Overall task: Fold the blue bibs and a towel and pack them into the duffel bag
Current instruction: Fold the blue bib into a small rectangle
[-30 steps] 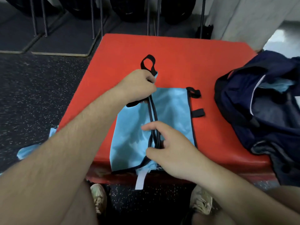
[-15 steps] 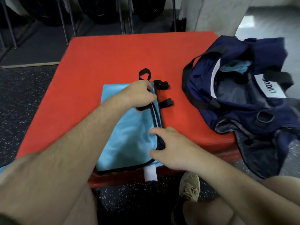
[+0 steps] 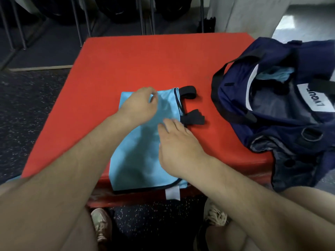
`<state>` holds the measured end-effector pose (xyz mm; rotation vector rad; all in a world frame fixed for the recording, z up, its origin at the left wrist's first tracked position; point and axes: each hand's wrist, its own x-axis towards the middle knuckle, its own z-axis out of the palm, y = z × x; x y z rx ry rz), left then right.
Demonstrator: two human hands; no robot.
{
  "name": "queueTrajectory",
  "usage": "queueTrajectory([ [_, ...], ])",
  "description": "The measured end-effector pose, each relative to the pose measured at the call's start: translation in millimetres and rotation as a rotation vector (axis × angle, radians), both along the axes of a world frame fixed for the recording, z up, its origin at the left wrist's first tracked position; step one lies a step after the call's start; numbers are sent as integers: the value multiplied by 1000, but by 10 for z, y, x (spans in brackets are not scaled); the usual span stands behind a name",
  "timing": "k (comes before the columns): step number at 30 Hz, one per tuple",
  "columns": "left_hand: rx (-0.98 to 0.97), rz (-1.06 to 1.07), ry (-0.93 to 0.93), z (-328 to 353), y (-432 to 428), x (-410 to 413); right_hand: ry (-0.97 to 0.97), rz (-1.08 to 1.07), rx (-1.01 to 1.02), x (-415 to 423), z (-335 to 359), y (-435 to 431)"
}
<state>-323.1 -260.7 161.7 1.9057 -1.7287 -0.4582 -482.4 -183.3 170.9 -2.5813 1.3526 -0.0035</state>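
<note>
The bib (image 3: 143, 151) lay folded mid-frame on the red table (image 3: 163, 60); the left hand (image 3: 139, 105) pinched its top, the right hand (image 3: 179, 147) pressed flat, so smoothing first seemed best.

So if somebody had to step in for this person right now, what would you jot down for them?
Left hand: over the far part of the blue bib, fingers loosely curled; whether it pinches the cloth is unclear.
Right hand: fingers straight, pressing the bib flat near its black straps.
The bib lies folded on the red mat, its near edge hanging over the front.
The duffel bag sits open to the right, with light blue cloth already inside.
Left to do: finish this fold and pack it. No towel is in view.
</note>
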Motion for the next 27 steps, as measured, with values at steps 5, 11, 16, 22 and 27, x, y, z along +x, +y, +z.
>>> queueTrajectory([
  [5,141,-45,-263,-374,99,241,86,-28,-1,259,-125,-420],
  [11,187,-32,-308,-511,136,348,58,-50,-66,491,-288,-843],
  [16,176,6,-316,-559,106,432,105,-144,5,556,-447,-1055],
  [22,186,4,-315,-560,66,477,119,-132,-44,612,-494,-1142],
  [27,198,-7,-333,-547,66,486,110,-179,-84,526,-526,-1273],
])
